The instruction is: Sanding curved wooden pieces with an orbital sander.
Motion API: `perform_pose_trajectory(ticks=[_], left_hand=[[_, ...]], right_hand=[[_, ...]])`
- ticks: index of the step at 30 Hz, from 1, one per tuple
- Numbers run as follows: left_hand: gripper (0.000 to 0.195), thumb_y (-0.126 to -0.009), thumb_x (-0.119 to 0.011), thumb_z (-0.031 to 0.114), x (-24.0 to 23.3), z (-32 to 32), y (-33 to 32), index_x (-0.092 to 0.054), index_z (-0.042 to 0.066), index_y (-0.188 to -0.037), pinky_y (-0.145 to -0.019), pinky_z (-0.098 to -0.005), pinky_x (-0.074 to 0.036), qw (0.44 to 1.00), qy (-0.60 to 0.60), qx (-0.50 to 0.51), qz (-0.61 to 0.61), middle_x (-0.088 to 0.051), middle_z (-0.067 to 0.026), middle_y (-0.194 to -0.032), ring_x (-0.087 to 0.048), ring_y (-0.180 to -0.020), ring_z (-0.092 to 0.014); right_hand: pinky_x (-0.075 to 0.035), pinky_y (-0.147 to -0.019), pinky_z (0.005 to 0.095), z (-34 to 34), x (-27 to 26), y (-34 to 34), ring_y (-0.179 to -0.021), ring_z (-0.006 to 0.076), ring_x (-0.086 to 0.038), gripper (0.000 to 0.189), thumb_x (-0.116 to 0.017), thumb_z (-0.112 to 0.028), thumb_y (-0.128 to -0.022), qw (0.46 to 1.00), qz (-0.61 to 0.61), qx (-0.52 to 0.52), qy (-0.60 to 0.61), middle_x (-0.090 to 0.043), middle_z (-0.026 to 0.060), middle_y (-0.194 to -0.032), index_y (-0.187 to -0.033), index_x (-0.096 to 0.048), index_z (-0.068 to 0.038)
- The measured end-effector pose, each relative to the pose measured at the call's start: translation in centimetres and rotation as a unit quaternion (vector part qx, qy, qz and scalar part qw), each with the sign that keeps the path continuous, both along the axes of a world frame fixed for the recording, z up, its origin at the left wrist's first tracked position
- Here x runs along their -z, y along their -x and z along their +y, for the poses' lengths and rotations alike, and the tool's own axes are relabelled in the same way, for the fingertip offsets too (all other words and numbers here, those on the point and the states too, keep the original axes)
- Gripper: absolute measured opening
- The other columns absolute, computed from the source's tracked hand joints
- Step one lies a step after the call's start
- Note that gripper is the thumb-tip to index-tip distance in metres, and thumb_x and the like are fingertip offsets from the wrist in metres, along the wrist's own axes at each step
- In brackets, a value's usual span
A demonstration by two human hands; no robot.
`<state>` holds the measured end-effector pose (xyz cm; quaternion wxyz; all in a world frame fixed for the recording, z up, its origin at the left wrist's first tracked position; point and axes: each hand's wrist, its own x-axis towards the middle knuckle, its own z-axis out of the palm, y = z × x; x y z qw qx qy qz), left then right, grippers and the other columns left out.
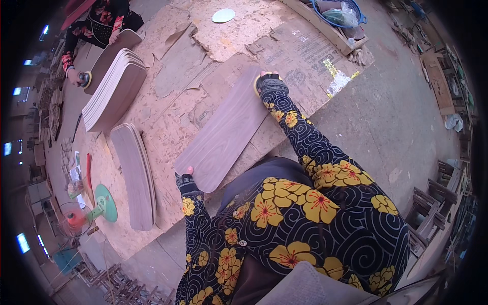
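Note:
A long wood panel with rounded corners lies slantwise before me on the cardboard-covered table. My left hand, in a dark fingerless glove, grips the panel's near end with the thumb on top. At the far end, my right hand is closed over a round, yellow-rimmed sanding pad that rests on the panel's right corner; most of the pad is hidden beneath the hand. To the left lies a short stack of curved wood panels. Beyond it stands a taller stack of similar panels.
Across the table a co-worker holds a panel and a round sander. A green-based fan stands at the left edge. A white disc lies at the back. A blue basket sits by a wooden frame.

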<state>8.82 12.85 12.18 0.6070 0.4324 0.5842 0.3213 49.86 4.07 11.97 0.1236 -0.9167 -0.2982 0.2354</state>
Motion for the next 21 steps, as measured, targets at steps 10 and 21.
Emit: perform_pose_trajectory(ticks=[10,21], left_hand=[[0.076,-0.069,-0.078,0.005,2.2,0.6,1.1,-0.047,0.006,-0.139,-0.084,-0.0420,-0.053,0.995,-0.019,0.024,0.098,-0.061,-0.0143,-0.123,-0.062,-0.103,-0.031],[0.077,-0.067,-0.079,0.003,2.4,-1.3,1.1,-0.048,0.004,-0.137,-0.091,-0.0420,-0.049,0.997,-0.055,-0.001,0.059,-0.062,-0.0148,-0.122,-0.061,-0.105,-0.032]], right_hand=[[-0.052,-0.091,0.0545,3.6,1.7,3.6,-0.117,0.0393,-0.059,0.055,-0.071,-0.026,-0.080,0.995,-0.007,-0.098,0.013,-0.052,0.0214,-0.130,-0.131,-0.051,-0.016],[-0.050,-0.098,0.0486,8.5,1.4,1.2,-0.123,0.0387,-0.056,0.043,-0.061,-0.024,-0.087,0.990,-0.035,-0.135,0.024,-0.059,0.0224,-0.130,-0.128,-0.058,-0.011]])
